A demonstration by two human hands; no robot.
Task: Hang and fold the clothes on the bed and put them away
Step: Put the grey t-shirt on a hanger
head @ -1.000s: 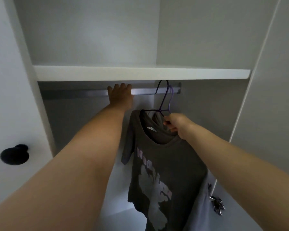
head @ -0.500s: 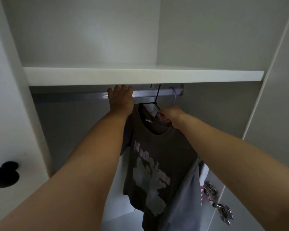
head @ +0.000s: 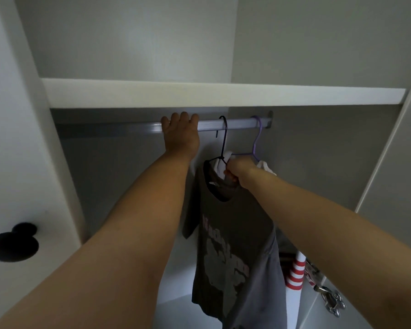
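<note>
The dark brown T-shirt point(head: 233, 222) with a pale print hangs inside the wardrobe on a dark hanger point(head: 224, 138). The right hand point(head: 240, 168) grips the T-shirt at the collar, with the fingers curled into the cloth and the thumb under it. I cannot tell if the hand also holds the wire of the hanger. Directly above this grip, the hook of the dark hanger sits over the rail point(head: 235, 124). The body of the T-shirt falls straight down below the grip.

Just to the right of the grip, a purple hanger point(head: 256, 141) is hooked at the right end of the rail. It carries a white garment point(head: 266, 166) that touches the hand. Below the grip and a little to the right, a grey cloth point(head: 261, 281) hangs against the T-shirt.

To the left of the grip and higher, the left hand point(head: 180, 134) holds the rail with its fingers curled over the top.

Above the rail is a white shelf point(head: 223, 95). Far below the grip, on the right, there is something with red and white stripes point(head: 294, 274) and a metal hinge point(head: 330, 298). Far to the left there is a black knob point(head: 12, 244) on the door.
</note>
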